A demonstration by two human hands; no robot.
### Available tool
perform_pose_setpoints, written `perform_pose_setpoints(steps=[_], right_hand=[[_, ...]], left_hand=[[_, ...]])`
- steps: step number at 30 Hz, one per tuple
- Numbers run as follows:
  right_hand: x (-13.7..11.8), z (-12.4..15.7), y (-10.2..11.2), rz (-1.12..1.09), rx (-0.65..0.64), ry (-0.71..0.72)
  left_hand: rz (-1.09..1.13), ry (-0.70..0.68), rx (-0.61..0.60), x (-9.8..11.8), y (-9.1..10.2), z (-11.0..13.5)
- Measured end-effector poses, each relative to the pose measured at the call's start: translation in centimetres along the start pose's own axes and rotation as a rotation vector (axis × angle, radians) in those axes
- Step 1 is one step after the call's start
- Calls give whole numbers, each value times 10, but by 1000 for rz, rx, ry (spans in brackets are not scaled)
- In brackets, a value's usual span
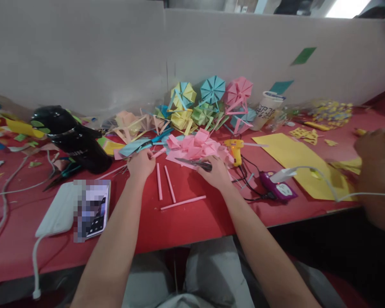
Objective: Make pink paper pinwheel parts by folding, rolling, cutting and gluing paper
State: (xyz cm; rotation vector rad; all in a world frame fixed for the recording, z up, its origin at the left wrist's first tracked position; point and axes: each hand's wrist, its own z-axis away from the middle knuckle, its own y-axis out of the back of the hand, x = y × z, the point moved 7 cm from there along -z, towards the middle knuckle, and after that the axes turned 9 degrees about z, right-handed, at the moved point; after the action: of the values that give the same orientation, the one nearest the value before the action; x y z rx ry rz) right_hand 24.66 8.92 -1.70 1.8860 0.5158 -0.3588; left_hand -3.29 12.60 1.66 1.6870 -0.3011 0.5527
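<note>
My left hand (141,164) is closed, with a short pink paper tube (159,152) sticking out from its fingertips. Dark-handled scissors (192,162) are in my right hand (216,171), blades pointing left; its fingers curl over the handles. Just beyond them lies a heap of folded pink paper pieces (197,144). Between my forearms, three thin pink paper tubes rest on the red table: an upright-lying one (159,182), a slanted one (170,184) and a crosswise one (183,202). Light blue paper (135,146) lies behind my left hand.
Folded paper umbrellas (212,89) line the grey partition. A yellow glue gun (236,150) and purple power adapter (280,188) with cables sit right, beside yellow sheets (295,160). Left are a black bottle (73,141), phone (99,209) and white power bank (56,209). Another person's hand (377,149) is far right.
</note>
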Motion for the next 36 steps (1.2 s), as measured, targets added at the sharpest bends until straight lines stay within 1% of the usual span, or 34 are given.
perform_pose_setpoints(steps=[2, 6, 7, 10, 13, 20, 24, 28, 32, 36], right_hand=[[-2, -1, 1, -35, 29, 2], [-5, -1, 4, -98, 70, 22], [-6, -1, 4, -110, 76, 28], [-6, -2, 5, -139, 83, 45], [-6, -2, 4, -167, 84, 54], [-7, -2, 4, -220, 86, 53], [-8, -2, 3, -236, 81, 43], [-12, -1, 4, -236, 97, 60], [-15, 0, 5, -238, 103, 73], [-19, 0, 7, -254, 105, 79]], left_hand=[[43, -18, 11, -5, 3, 8], [238, -97, 40, -19, 1, 15], [268, -114, 62, -22, 2, 15], [332, -162, 175, -30, 9, 16], [352, -159, 239, -35, 14, 16], [457, -107, 236, -33, 15, 20], [447, -77, 240, -32, 17, 21], [408, -84, 236, -32, 12, 21], [304, -90, 211, -31, 7, 22], [212, -36, 203, -31, 10, 22]])
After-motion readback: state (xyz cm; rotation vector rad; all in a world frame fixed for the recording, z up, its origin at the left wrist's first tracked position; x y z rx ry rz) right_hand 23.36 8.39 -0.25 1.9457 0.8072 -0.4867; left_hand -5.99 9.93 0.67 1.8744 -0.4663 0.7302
